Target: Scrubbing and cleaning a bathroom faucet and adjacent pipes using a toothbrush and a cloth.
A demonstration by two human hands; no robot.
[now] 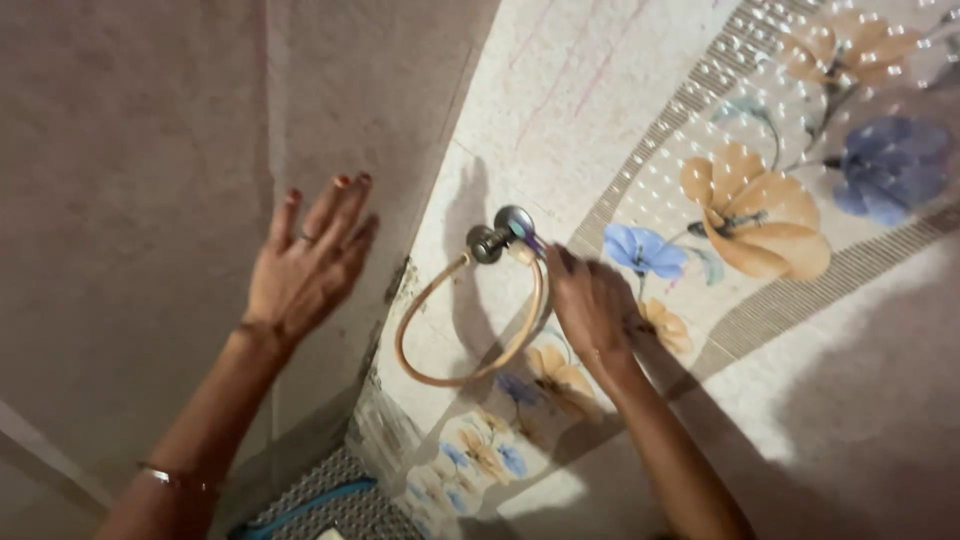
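Metal towel ring (470, 325), tan-coloured loop, hangs from a round wall mount (497, 238) on the floral tiled wall (760, 210), near the corner where that wall meets a plain grey-brown wall (140, 180). Right hand (592, 300) is up against the tiles just right of the ring, fingertips at the mount, back of hand toward camera; fingers bunched, but cannot tell if they actually pinch anything there. Left hand (308, 262) is open, fingers spread and extended, palm flat toward the plain wall, apart from the ring; red nail polish, a ring on one finger, thin bangle (170, 478) lower on the forearm. Tiles show orange and blue flowers (760, 215) with a beaded grey band. Dark grime sits along the corner joint (395, 285). Bottom of frame: patterned floor tiles and a blue hose (310, 500), partly visible. Strong shadows of both arms fall on the tiled wall.
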